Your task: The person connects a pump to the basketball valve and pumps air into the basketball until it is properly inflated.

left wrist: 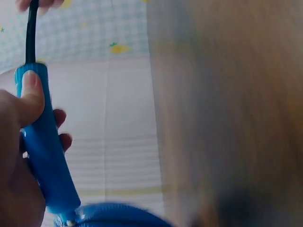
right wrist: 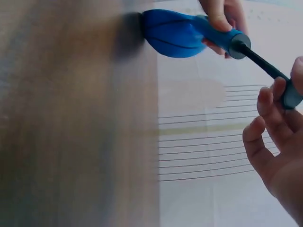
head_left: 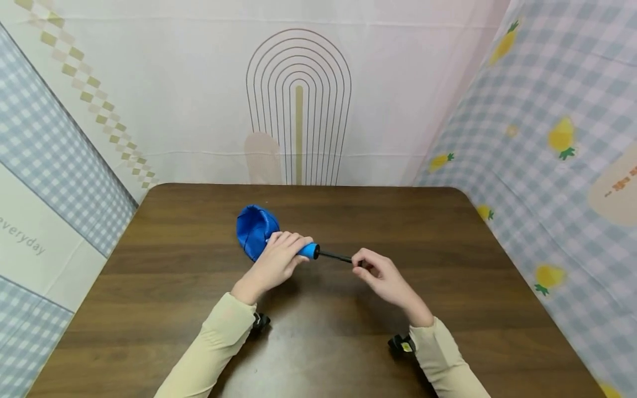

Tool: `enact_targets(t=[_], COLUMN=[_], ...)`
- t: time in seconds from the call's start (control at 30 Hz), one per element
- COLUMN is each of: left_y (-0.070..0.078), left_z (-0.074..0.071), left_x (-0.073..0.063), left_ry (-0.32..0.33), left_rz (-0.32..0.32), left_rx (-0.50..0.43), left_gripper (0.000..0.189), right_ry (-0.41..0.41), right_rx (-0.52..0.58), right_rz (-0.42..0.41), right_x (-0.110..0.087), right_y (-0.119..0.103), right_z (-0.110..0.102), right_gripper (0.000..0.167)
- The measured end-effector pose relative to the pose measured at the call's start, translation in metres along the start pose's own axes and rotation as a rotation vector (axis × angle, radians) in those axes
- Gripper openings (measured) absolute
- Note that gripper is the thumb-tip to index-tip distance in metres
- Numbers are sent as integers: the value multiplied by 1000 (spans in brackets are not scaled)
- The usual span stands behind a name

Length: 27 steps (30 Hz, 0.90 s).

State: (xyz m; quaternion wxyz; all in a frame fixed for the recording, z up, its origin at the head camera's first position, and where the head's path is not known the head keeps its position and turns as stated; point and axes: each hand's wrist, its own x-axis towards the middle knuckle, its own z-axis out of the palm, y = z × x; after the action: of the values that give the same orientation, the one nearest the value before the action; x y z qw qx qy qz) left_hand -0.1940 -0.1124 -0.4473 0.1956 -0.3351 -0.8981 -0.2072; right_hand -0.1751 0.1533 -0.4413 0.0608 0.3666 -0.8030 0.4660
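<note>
A blue ball with black seam lines [head_left: 255,228], its side sunken in like a bowl, sits left of the middle of the table. Joined to it is a hand pump with a blue barrel [left wrist: 49,158]. My left hand [head_left: 280,258] grips this barrel, thumb along its side near the rod end. From the barrel's black cap a thin black rod [head_left: 334,256] stretches out to the right. At its far end my right hand [head_left: 383,278] pinches the small black handle [right wrist: 292,98] between thumb and fingers, and its other fingers are loosely bent.
The brown wooden table [head_left: 448,237] has rounded far corners. Behind it hangs a white printed cloth [head_left: 199,99], with a checked cloth [head_left: 527,182] along the right side. Black wrist cameras [head_left: 400,345] are strapped beneath both light sleeves.
</note>
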Motion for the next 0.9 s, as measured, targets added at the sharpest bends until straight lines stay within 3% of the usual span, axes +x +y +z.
enact_targets(t=[0.17,0.27,0.4,0.57,0.73,0.9], left_y=[7,8,4,3,11,15], left_z=[9,11,9,6,14,17], left_x=[5,4,1,4,9,10], left_ry=[-38,-53,-43,-16,-19,-18], left_rz=[-1,15,5,-45,-54,-38], left_rx=[-62,-41,-11,-12,-40,-11], left_gripper=[34,33,33,34,34,34], right_ry=[-25,-69,-91,-22,-26,-58], right_rx=[23,-2,-26,32,89,14], right_rz=[47,30,3,17,79,83], right_x=[11,16,11,-2,10,21], right_y=[2,8,15,21,0,-16], right_z=[15,22,12,-6,6,11], right_gripper=[9,6,8,6,2,7])
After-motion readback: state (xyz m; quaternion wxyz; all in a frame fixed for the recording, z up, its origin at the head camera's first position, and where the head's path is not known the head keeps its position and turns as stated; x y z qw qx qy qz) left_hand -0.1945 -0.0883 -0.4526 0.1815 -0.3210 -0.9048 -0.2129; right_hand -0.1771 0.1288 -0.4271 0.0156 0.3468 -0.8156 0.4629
